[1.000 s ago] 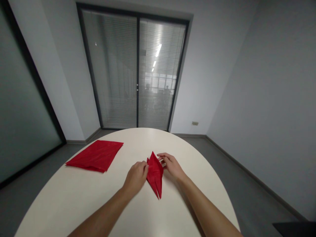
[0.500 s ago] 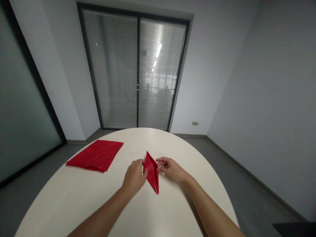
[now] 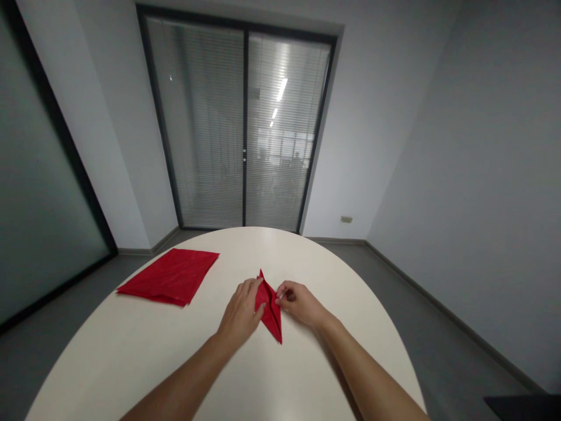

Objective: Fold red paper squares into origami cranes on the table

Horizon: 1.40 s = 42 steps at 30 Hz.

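A folded piece of red paper point(image 3: 272, 318), shaped like a narrow diamond with one point away from me and one towards me, lies between my hands. My left hand point(image 3: 240, 307) holds its left side, thumb on the lower part and fingertips near the upper edge. At the right corner my right hand point(image 3: 301, 302) pinches the paper's edge between thumb and fingers. A dark crease runs down the middle of the diamond. The fingers partly hide both side corners.
A larger red stack of thin sheets point(image 3: 170, 276) lies at the left edge of the round white table point(image 3: 263, 386). Beyond the table stand a glass partition with blinds point(image 3: 210, 146) and grey walls. A dark object point(image 3: 523, 407) shows at the lower right.
My left fingers have moved further over the upper part of the red paper. My right hand has shifted slightly left, and the paper's right flap now looks folded inward, with a crease along the middle.
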Tool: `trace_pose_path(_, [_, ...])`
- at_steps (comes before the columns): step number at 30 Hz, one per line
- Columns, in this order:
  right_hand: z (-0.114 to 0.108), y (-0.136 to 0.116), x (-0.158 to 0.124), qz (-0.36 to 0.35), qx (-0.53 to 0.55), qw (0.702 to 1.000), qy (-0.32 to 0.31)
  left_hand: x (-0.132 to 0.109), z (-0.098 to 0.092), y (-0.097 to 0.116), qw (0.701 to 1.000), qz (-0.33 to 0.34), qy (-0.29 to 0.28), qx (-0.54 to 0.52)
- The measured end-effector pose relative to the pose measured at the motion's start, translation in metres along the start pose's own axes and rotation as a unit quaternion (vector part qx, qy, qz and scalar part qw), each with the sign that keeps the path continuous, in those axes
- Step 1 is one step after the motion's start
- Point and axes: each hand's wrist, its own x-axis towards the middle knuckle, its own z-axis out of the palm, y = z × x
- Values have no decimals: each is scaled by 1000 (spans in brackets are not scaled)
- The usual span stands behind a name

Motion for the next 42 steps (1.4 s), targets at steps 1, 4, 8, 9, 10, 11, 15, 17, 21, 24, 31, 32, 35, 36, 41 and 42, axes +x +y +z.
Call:
trace_pose_path(1, [0, -2, 0, -1, -11, 1000, 1, 0, -1, 1, 1000, 3, 1, 1])
trace_pose_path(4, [1, -7, -2, -14, -53, 998, 8, 1, -3, 2, 1000, 3, 4, 18])
trace_pose_path(8, [2, -15, -3, -49, -123, 991, 23, 0, -5, 3, 999, 6, -19, 30])
trace_pose_path(9, [3, -17, -3, -58, -135, 989, 24, 0, -5, 3, 999, 4, -29, 32])
trace_pose_path(10, [3, -18, -3, -66, -143, 987, 23, 0, -6, 3, 999, 1, -39, 34])
trace_pose_path(11, [3, -18, -3, -74, -150, 986, 22, 0, -6, 3, 998, -4, -45, 37])
trace_pose_path(15, [3, -19, -4, -107, -173, 979, 8, 1, -6, 4, 998, -18, -48, 36])
trace_pose_path(17, [4, -19, -4, -104, -170, 980, 6, 1, -5, 3, 998, -28, -41, 32])
trace_pose_path(21, [6, -19, -4, -81, -115, 990, 16, 3, -5, -1, 996, -88, -13, 8])
trace_pose_path(24, [8, -20, -3, -74, -63, 995, 1, 6, -8, -8, 992, -117, 45, -21])
trace_pose_path(31, [4, -25, -4, -77, -62, 995, 3, 13, -15, -29, 988, -66, 72, -119])
trace_pose_path(32, [3, -25, -4, -80, -63, 995, 2, 13, -15, -31, 987, -69, 72, -127])
trace_pose_path(35, [1, -24, -5, -85, -64, 994, 6, 14, -14, -33, 983, -86, 44, -153])
trace_pose_path(36, [0, -23, -5, -87, -64, 994, 10, 13, -14, -33, 982, -94, 29, -160])
trace_pose_path(41, [-1, -19, -2, -81, -76, 993, 34, 13, -16, -32, 977, -113, 0, -182])
trace_pose_path(42, [-1, -18, -2, -76, -79, 993, 38, 13, -16, -32, 977, -109, -2, -184])
